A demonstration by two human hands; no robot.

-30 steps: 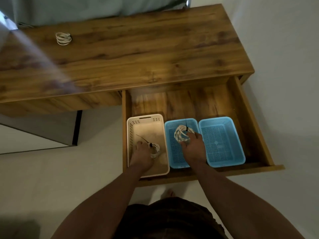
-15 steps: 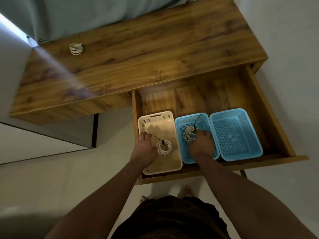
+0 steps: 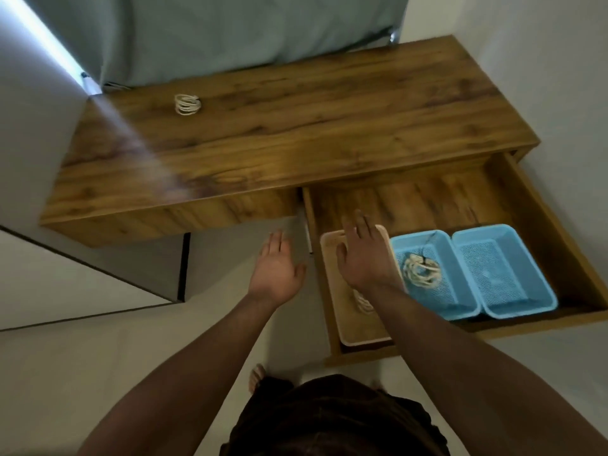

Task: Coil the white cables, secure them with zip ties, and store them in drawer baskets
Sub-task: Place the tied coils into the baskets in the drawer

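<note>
Both my hands are free, fingers straight and loosely spread, holding nothing. My left hand (image 3: 278,273) hangs palm down over the pale floor (image 3: 98,357), just left of the open drawer (image 3: 411,205) and clear of its side. My right hand (image 3: 365,258) hovers over the far end of the beige basket (image 3: 357,329), which sits at the left end of the drawer. One coiled white cable (image 3: 363,302) lies in that basket, half hidden under my right wrist and forearm, so I cannot make out its tie. Beside it, the middle blue basket (image 3: 460,291) holds a second coiled cable (image 3: 422,273), lying on the mesh floor with a dark tie (image 3: 427,258) across it, though the blur keeps the detail soft. The right blue basket (image 3: 493,274) stands touching its neighbour along their long sides. A third white coil (image 3: 187,104) rests far back on the left part of the wooden desk top (image 3: 296,126), well apart from the drawer, near the grey-green curtain (image 3: 230,34) behind the desk. Below, my toes (image 3: 258,376) show on the floor.
</note>
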